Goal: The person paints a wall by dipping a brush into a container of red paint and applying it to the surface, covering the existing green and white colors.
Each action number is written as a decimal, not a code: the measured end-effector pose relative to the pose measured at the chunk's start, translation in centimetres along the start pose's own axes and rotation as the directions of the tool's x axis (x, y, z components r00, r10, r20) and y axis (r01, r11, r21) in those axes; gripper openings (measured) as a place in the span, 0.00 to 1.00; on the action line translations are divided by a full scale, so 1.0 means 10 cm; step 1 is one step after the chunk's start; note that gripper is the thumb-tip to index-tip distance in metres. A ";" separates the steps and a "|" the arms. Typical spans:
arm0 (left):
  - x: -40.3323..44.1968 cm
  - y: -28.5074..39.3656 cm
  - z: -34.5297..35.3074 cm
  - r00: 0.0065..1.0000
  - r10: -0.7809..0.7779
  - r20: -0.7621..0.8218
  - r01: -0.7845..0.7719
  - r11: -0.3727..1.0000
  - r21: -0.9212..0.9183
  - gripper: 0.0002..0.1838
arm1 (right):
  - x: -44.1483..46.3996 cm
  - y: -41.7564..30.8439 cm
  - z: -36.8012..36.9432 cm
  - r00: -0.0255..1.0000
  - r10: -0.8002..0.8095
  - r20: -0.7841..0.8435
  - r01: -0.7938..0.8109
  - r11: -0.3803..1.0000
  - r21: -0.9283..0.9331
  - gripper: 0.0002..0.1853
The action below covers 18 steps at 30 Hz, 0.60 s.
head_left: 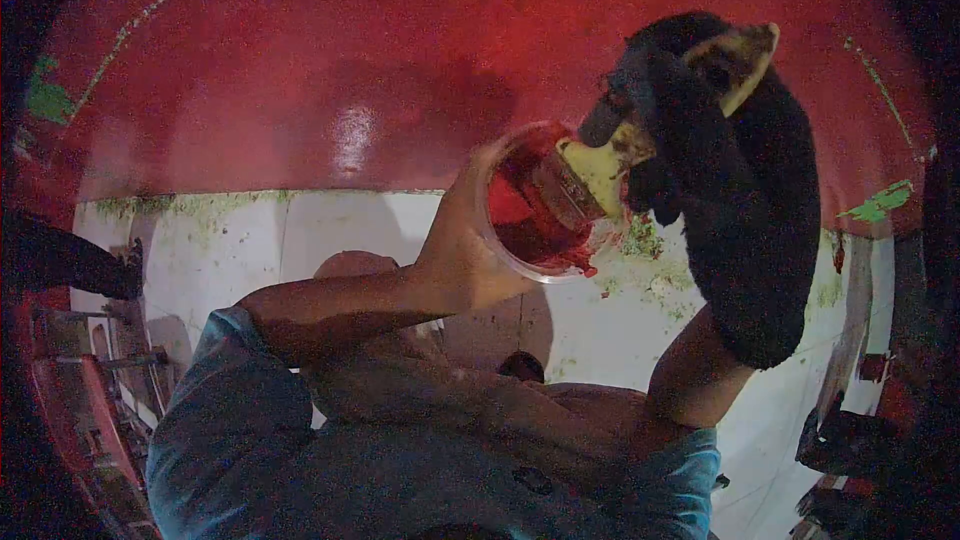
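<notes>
My left hand (462, 230) is bare and wrapped around a clear plastic tub (497, 238). Glossy red paint (520, 202) lies inside the tub and has smeared over its rim. A black glove covers my right hand (690, 90), which grips a paintbrush (598, 168) by its handle. The brush has a yellow ferrule area stained with paint, and its wooden handle end (752, 62) sticks out behind my fingers. Its bristle end is tilted down inside the tub, against the red paint. Exactly how deep the bristles sit is hard to see.
A broad red surface (300, 60) spans the area ahead, with green patches (50, 92) near its edges. Below it runs a pale surface (235, 260) with mossy stains. A metal frame with red parts (100, 380) stands at left. Dark objects (845, 440) lie at right.
</notes>
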State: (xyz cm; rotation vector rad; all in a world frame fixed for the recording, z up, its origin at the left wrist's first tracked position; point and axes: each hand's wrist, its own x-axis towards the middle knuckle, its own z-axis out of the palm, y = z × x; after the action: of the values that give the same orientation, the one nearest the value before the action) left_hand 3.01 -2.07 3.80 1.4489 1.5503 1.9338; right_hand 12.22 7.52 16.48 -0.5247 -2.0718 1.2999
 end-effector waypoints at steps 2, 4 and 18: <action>0.00 0.04 -0.01 0.998 -0.060 -0.005 0.060 0.997 0.042 0.49 | -0.05 -0.04 0.09 0.999 0.001 -0.040 0.000 1.000 0.009 0.13; 0.01 0.03 -0.02 0.999 -0.043 0.005 0.042 0.999 0.034 0.49 | -0.06 -0.04 0.12 0.997 0.000 -0.080 0.001 1.000 0.020 0.13; 0.03 -0.09 -0.04 0.999 -0.024 -0.026 0.019 0.981 -0.191 0.49 | 0.15 0.09 -0.13 0.988 0.056 -0.145 -0.046 0.997 0.066 0.14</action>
State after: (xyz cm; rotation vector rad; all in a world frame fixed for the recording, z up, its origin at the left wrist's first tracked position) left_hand 2.28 -1.75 3.23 1.3256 1.3438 2.0353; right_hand 12.02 9.65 16.50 -0.6300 -1.9028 1.3102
